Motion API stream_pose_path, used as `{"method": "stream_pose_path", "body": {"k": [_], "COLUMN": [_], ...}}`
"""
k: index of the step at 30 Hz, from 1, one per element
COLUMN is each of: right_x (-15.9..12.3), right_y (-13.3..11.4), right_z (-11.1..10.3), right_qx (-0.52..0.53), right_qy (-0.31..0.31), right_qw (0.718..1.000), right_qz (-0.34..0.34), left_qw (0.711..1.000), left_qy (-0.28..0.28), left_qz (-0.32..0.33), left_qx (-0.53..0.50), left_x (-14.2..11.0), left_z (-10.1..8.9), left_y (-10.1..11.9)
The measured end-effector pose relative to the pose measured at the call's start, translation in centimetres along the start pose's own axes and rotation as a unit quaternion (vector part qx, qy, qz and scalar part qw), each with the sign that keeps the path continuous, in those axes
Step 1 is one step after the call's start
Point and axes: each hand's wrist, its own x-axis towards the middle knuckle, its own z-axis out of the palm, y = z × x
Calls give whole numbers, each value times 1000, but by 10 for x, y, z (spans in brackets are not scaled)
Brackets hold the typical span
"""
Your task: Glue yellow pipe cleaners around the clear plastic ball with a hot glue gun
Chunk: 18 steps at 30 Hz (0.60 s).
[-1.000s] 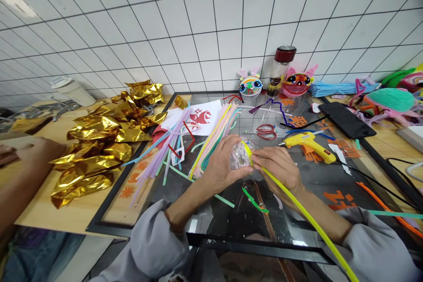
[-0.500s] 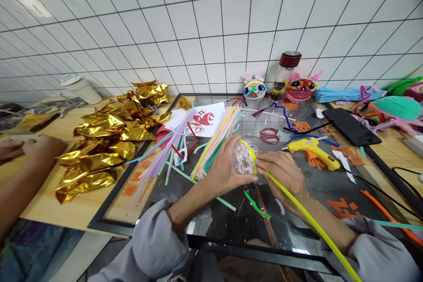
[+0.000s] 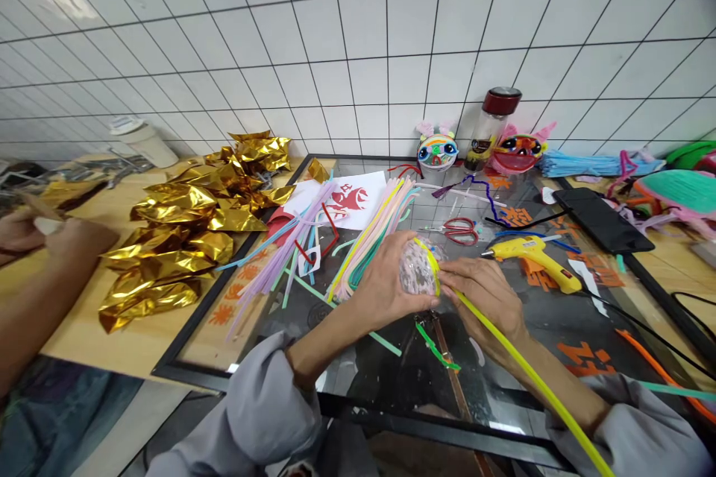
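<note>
A rounded, pale mottled ball [image 3: 417, 274] with a yellow band along its right side rests in my left hand [image 3: 383, 279], whose fingers and thumb wrap around it. At the ball's right edge, my right hand [image 3: 484, 298] pinches a long yellow pipe cleaner [image 3: 529, 361]. One end of that pipe cleaner meets the yellow band, and its tail runs down to the right past my forearm. Just left of the ball lies a bundle of pastel pipe cleaners [image 3: 369, 238]. To the right of my hands is a yellow hot glue gun [image 3: 537, 259].
Red-handled scissors [image 3: 461, 231] lie beyond my hands. Farther back stand a lidded bottle [image 3: 492, 130] and two decorated animal heads [image 3: 438, 149]. A black phone [image 3: 604, 220] is at right. Crumpled gold foil [image 3: 173, 220] covers the left side, near another person's hands [image 3: 72, 238].
The view has shifted slightly, so most things sit a little farther right. Both hands keep the same hold on the ball and the yellow pipe cleaner.
</note>
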Motion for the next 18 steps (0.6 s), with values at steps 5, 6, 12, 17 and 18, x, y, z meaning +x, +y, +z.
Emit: {"method": "stream_pose_path", "body": {"k": [5, 6, 12, 17, 18], "right_x": [-1, -1, -1, -1, -1], "right_y": [1, 1, 0, 1, 1], "right_z": [1, 2, 2, 1, 2], "right_qx": [8, 9, 12, 9, 8], "right_qy": [1, 1, 4, 5, 4], "right_qw": [1000, 1000, 1000, 1000, 1000], "right_qz": [6, 7, 19, 17, 17], "left_qw": [999, 999, 1000, 1000, 1000], "left_qy": [-15, -17, -8, -7, -10], "left_qz": [36, 40, 18, 1, 12], "left_qx": [6, 8, 2, -7, -6], "left_x": [0, 0, 0, -1, 0], "left_z": [-1, -2, -1, 0, 0], "left_y": [-3, -3, 0, 1, 0]}}
